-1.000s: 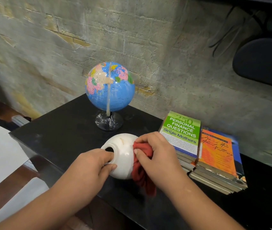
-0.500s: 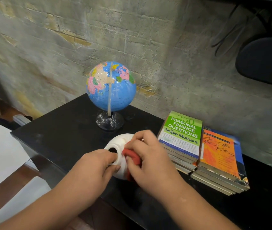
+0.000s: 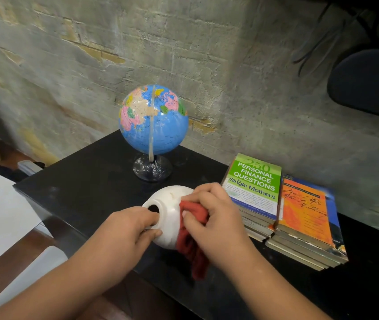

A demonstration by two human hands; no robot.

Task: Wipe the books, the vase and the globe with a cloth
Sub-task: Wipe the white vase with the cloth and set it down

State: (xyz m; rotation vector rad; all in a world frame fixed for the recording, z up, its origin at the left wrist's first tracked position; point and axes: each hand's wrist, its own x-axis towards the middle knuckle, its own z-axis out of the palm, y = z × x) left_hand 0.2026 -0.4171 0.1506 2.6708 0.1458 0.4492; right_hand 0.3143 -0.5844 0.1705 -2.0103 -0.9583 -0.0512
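White vase [image 3: 168,204] tilted at the counter [image 3: 91,181] front, near globe [image 3: 153,121] and books [image 3: 287,215], left hand [image 3: 128,229] grip curled on its mouth rim, right hand [image 3: 216,222] grip clamped on red cloth [image 3: 193,248], slid from vase top back to its right side.

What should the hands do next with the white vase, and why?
Probably the left hand should turn the vase a little, so the right hand can rub the cloth over a fresh patch. The vase lies tipped, gripped at its mouth, and the cloth covers only one side.
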